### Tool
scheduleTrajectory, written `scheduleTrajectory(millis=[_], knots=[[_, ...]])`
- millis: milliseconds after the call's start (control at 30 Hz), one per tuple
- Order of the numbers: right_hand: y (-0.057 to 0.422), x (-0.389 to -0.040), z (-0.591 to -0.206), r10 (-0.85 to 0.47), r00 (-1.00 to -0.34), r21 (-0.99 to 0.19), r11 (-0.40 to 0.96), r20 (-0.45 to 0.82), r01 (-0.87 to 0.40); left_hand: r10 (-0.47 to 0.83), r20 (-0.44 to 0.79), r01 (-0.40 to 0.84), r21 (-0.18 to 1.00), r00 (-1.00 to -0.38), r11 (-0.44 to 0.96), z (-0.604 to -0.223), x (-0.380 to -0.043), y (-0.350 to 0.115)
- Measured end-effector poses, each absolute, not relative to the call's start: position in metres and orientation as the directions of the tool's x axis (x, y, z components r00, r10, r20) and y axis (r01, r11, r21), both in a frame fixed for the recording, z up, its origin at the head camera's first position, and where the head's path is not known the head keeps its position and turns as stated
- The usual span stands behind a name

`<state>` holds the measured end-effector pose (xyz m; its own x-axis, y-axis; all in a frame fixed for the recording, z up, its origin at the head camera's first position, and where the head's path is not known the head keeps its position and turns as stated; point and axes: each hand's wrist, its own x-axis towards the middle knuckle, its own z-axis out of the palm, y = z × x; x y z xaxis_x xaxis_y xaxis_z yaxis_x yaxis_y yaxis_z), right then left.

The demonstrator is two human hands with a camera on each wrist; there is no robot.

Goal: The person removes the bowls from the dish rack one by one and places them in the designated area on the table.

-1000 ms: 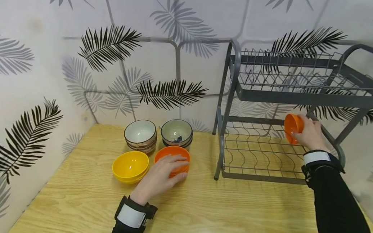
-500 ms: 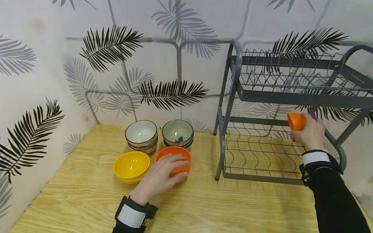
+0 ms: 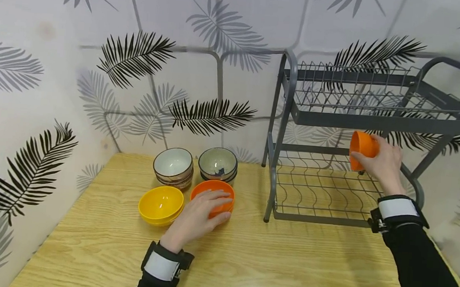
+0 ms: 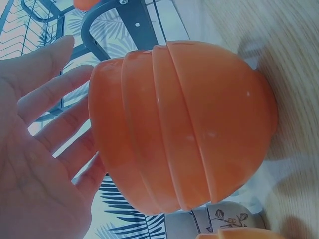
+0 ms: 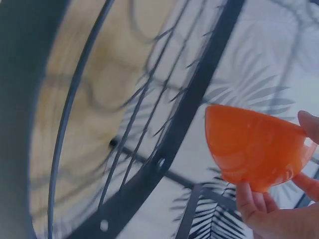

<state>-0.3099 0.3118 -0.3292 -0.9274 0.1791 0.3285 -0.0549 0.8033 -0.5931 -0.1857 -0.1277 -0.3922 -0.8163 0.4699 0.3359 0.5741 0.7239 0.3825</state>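
In the head view my right hand (image 3: 386, 165) holds an orange bowl (image 3: 367, 146) tipped on its side, its mouth facing left, above the lower shelf of a grey dish rack (image 3: 328, 220). The right wrist view shows that bowl (image 5: 254, 144) pinched between thumb and fingers. Over on the left, my left hand (image 3: 194, 221) lies at a stack of orange bowls (image 3: 212, 186) on the table. Its fingers are spread and extended toward the stack's rim in the left wrist view, where several nested orange bowls (image 4: 189, 124) show. Whether they press on it I cannot tell.
Yellow bowls (image 3: 160, 204) stand left of the orange stack. Behind are white-lined bowls (image 3: 173, 164) and dark-rimmed bowls (image 3: 217, 162), both stacked. The rack's upper tier (image 3: 375, 122) overhangs the right hand. A patterned wall (image 3: 135, 123) backs the wooden table (image 3: 270, 257).
The right hand has raised the orange bowl slightly and turned it, so its mouth faces more to the left. The left hand stays at the orange stack.
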Motion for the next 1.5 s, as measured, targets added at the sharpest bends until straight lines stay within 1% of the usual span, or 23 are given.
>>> scheduleTrajectory(millis=[133, 267, 333, 400, 467, 533, 600, 733, 900, 1000, 1067, 1133, 1233, 1300, 1400, 1500], knots=[[0.309, -0.299, -0.328, 0.225, -0.946, -0.726, 0.688, 0.232, -0.015, 0.471, 0.34, 0.578, 0.38, -0.814, 0.723, -0.392, -0.185, -0.128], [0.302, -0.286, -0.324, 0.259, -0.96, -0.846, 0.531, 0.107, 0.048, 0.473, 0.35, 0.584, 0.377, -0.808, 0.718, -0.393, -0.186, -0.128], [0.3, -0.278, -0.323, 0.237, -0.969, -0.909, 0.415, 0.067, 0.039, 0.473, 0.353, 0.585, 0.378, -0.808, 0.717, -0.393, -0.186, -0.128], [0.297, -0.271, -0.324, 0.194, -0.979, -0.965, 0.261, 0.06, -0.007, 0.471, 0.351, 0.583, 0.381, -0.809, 0.717, -0.392, -0.186, -0.128], [0.295, -0.264, -0.325, 0.147, -0.986, -0.992, 0.108, 0.082, -0.066, 0.467, 0.345, 0.577, 0.39, -0.814, 0.718, -0.392, -0.186, -0.128], [0.293, -0.255, -0.327, 0.106, -0.988, -0.992, -0.052, 0.108, -0.114, 0.465, 0.34, 0.573, 0.395, -0.817, 0.718, -0.391, -0.187, -0.128], [0.288, -0.248, -0.33, 0.073, -0.989, -0.979, -0.147, 0.131, -0.141, 0.464, 0.336, 0.57, 0.399, -0.82, 0.719, -0.391, -0.187, -0.128], [0.275, -0.232, -0.335, 0.006, -0.991, -0.959, -0.254, 0.131, -0.128, 0.461, 0.342, 0.571, 0.399, -0.819, 0.718, -0.39, -0.187, -0.128], [0.253, -0.216, -0.34, -0.104, -0.99, -0.95, -0.307, 0.094, -0.058, 0.438, 0.362, 0.565, 0.429, -0.823, 0.705, -0.389, -0.185, -0.127], [0.237, -0.208, -0.343, -0.166, -0.984, -0.954, -0.3, 0.065, -0.012, 0.419, 0.408, 0.576, 0.43, -0.811, 0.695, -0.387, -0.184, -0.126], [0.225, -0.205, -0.346, -0.205, -0.977, -0.964, -0.266, 0.053, 0.003, 0.412, 0.465, 0.604, 0.419, -0.784, 0.678, -0.386, -0.184, -0.126], [0.214, -0.202, -0.35, -0.232, -0.972, -0.974, -0.224, 0.045, 0.008, 0.414, 0.54, 0.654, 0.389, -0.733, 0.649, -0.385, -0.184, -0.125], [0.199, -0.199, -0.355, -0.275, -0.961, -0.988, -0.153, 0.031, 0.012, 0.426, 0.664, 0.748, 0.319, -0.614, 0.582, -0.38, -0.183, -0.121], [0.189, -0.198, -0.358, -0.299, -0.954, -0.992, -0.122, 0.013, 0.025, 0.442, 0.725, 0.804, 0.261, -0.529, 0.535, -0.375, -0.181, -0.117], [0.177, -0.197, -0.36, -0.324, -0.946, -0.994, -0.101, -0.009, 0.044, 0.475, 0.769, 0.855, 0.176, -0.428, 0.487, -0.369, -0.175, -0.11], [0.166, -0.197, -0.361, -0.332, -0.943, -0.993, -0.102, -0.015, 0.052, 0.521, 0.772, 0.88, 0.103, -0.364, 0.463, -0.365, -0.169, -0.102]])
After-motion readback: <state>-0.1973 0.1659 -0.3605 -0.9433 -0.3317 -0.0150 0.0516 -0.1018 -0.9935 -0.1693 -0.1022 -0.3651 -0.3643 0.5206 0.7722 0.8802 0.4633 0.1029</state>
